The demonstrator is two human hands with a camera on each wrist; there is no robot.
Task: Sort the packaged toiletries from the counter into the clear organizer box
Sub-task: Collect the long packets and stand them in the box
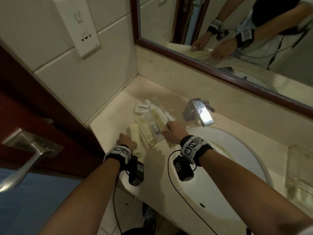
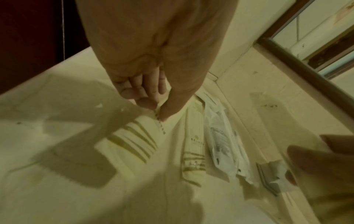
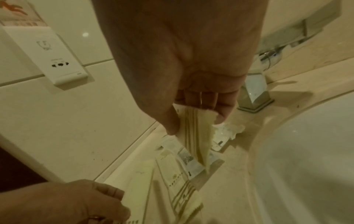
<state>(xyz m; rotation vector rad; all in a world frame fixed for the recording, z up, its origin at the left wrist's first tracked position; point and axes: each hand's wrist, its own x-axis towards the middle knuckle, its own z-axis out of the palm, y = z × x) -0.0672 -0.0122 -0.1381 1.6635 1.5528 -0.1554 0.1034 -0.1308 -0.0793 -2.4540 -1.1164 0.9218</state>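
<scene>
Left grip (image 2: 145, 84): pinching a cream striped sachet (image 2: 134, 136) left of the chrome faucet (image 1: 199, 112).
Right grip (image 3: 193, 94): grasping another cream striped packet (image 3: 197, 136), nearer the faucet.
Tabletop (image 1: 237, 116): beige marble, packaged toiletries piled (image 1: 152, 116).
Organizer: blurred clear box (image 1: 299, 175), right of faucet, contents unclear.

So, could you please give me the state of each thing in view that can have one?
Left hand: pinching the edge of a cream striped packet lying on the counter.
Right hand: gripping another cream striped packet, lifted off the pile.
Remaining packets: loose on the counter, overlapping.
Clear organizer box: beside the sink, contents unclear.
Faucet: no water running.
</scene>
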